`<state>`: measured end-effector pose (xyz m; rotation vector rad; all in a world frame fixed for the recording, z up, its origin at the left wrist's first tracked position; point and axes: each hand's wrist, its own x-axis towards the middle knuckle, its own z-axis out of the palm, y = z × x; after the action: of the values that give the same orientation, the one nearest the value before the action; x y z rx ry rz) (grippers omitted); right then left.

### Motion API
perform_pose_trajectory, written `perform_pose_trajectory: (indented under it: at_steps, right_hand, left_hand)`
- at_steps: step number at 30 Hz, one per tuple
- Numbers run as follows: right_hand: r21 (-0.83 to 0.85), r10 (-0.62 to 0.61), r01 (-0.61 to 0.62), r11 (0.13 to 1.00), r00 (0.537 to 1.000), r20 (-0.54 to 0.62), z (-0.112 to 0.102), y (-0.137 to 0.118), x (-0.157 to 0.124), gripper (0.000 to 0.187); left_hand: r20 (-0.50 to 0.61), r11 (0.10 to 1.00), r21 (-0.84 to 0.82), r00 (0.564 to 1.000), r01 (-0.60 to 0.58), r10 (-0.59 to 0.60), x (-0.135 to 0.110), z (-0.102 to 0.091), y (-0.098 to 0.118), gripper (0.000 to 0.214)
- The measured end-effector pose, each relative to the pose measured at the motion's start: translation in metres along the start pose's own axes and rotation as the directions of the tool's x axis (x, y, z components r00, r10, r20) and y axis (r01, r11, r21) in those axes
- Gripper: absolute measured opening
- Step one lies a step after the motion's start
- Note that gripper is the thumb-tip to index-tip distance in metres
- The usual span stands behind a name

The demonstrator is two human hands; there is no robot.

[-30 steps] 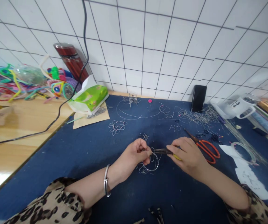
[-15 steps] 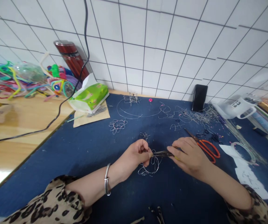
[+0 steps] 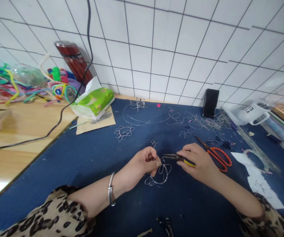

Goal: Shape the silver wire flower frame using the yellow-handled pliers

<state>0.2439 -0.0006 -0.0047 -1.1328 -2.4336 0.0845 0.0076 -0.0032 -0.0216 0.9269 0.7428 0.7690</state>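
My left hand [image 3: 147, 163] pinches a ring of looped silver wire [image 3: 166, 177] between thumb and fingers; part of the ring is hidden behind the fingertips. Around yellow-handled long-nose pliers [image 3: 173, 156] my right hand [image 3: 198, 163] is closed. The pliers' jaws point left, just above the wire loops and apart from my left fingertips. Beyond my hands lie a small wire flower [image 3: 153, 143] and a larger ring of wire petals [image 3: 124, 132]. Orange-handled scissors [image 3: 219, 158] rest right behind my right hand.
A tangle of cut wire [image 3: 206, 121], a black phone [image 3: 210, 103] and a white mug [image 3: 254, 113] stand toward the back right. A green tissue pack [image 3: 95, 102] sits at the back left, with a black cable [image 3: 62, 115] running past it. White paper [image 3: 263, 187] lies at right.
The pliers have come away from the wire at my left fingertips, lifting slightly and turning so that the yellow handle shows more. My left hand keeps its pinch on the wire ring.
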Motion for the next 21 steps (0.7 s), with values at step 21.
perform_pose_trajectory:
  at_steps: [21]
  right_hand:
    - [-0.203,0.043,-0.046,0.978,0.999,-0.02,0.003,-0.025,-0.001,0.019]
  left_hand:
    - [-0.244,0.984,0.049,0.953,-0.174,0.18,0.005,0.01,-0.004,0.017]
